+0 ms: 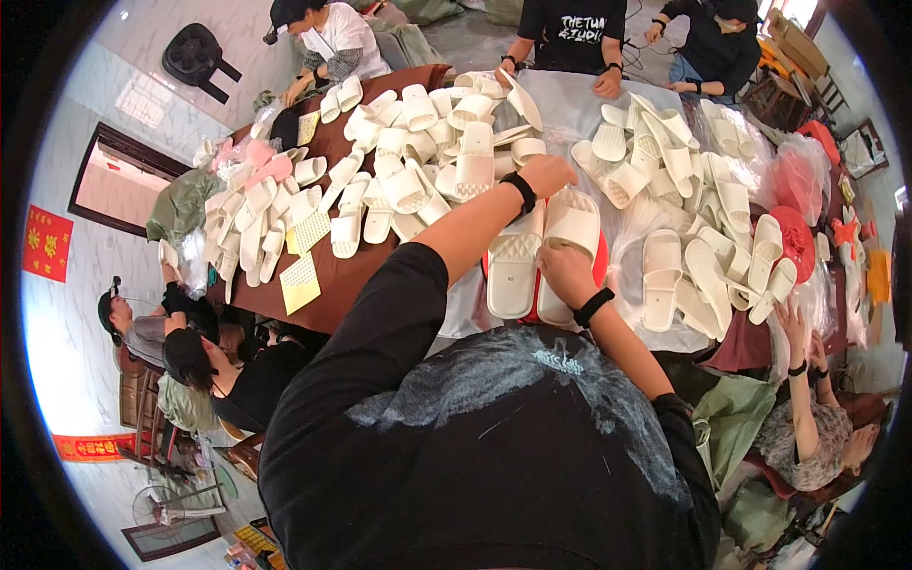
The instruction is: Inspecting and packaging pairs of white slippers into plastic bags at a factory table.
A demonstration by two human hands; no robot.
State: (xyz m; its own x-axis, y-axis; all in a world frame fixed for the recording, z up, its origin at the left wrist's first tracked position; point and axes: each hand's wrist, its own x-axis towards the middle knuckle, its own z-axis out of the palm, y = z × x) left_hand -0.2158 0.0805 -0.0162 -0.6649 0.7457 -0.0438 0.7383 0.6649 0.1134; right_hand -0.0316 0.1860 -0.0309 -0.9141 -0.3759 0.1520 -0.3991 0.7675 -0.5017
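Two cream slippers lie side by side in front of me: a left slipper point(514, 275) with a quilted strap, and a right slipper point(574, 218) set slightly farther away. Beneath them shows the rim of a red round surface point(600, 258). My right hand point(568, 274) is closed on the heel part of the right slipper, just behind its strap. Stretched across the pair, my left hand point(548, 177) hovers by their far ends, close to the pile; its fingers are turned down and mostly hidden. A heap of cream slippers point(404, 190) spreads beyond my left arm.
More slippers point(662, 275) pile up on the right, some on clear plastic film point(622, 237). Yellow dotted sheets point(300, 283) lie on the brown tablecloth point(347, 290). Pink slippers point(271, 169) rest at the left. Several people sit around the table; one hand point(791, 332) reaches in from the right.
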